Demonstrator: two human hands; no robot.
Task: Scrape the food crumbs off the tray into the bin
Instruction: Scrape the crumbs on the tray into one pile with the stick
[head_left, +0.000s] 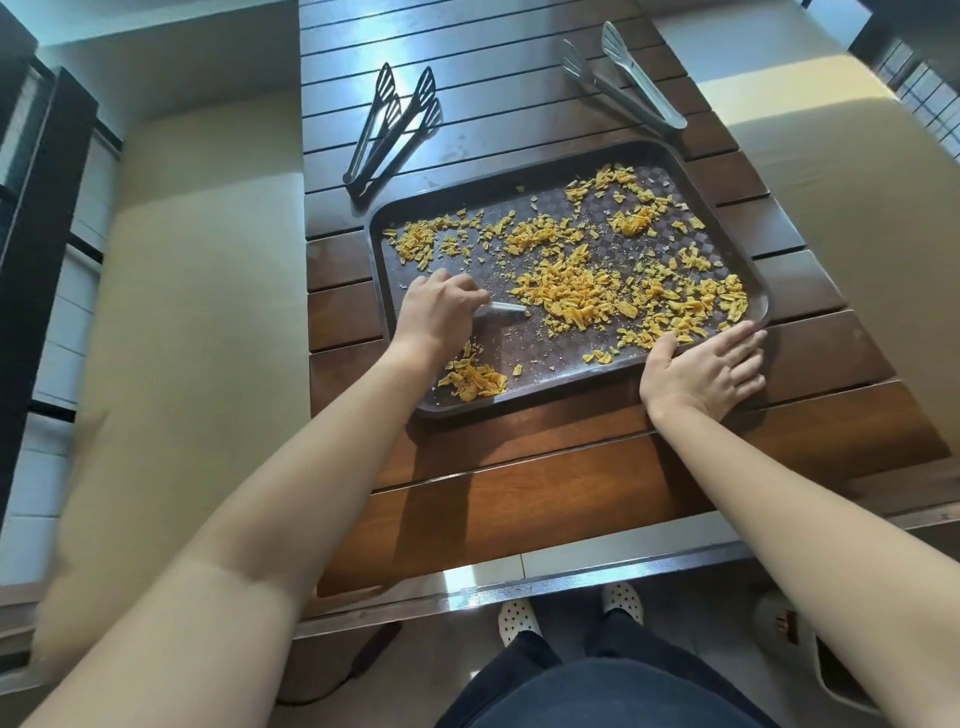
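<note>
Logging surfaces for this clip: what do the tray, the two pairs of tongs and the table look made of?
Tray: likely moulded plastic, dark brown, with a woven-pattern floor and smooth raised rim.
Left tongs: dark, slotted heads, plastic or coated metal; can't tell.
Right tongs: bare metal, probably stainless, bright reflections.
Table: wood slats, brown, glossy varnish.
</note>
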